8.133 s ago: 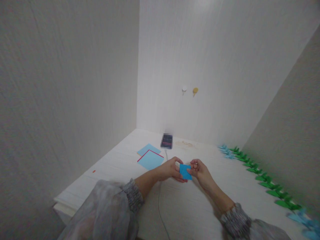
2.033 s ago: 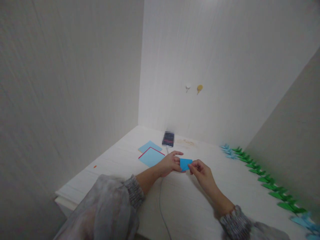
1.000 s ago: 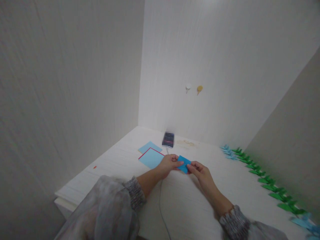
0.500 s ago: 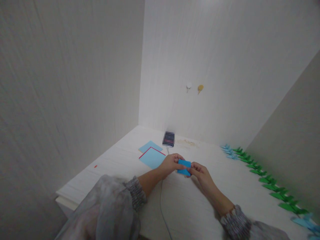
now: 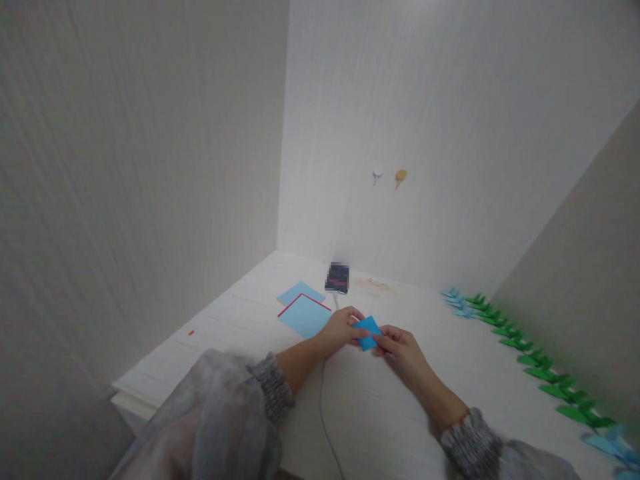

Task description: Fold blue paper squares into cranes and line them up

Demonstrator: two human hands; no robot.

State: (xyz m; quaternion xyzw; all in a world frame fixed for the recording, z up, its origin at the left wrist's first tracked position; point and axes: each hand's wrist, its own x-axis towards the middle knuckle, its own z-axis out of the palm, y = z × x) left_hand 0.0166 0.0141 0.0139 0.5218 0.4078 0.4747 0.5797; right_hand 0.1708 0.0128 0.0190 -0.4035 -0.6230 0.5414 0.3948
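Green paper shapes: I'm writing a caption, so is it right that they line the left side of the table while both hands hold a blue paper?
Not quite: the head view shows the green paper shapes lining the right side of the table. The left hand and right hand do hold the blue paper.

One head-worn view faces forward and down; left hand (image 5: 344, 328) and right hand (image 5: 399, 343) fall below centre; worktop (image 5: 380, 413) beneath, back wall (image 5: 340, 133) farther off.
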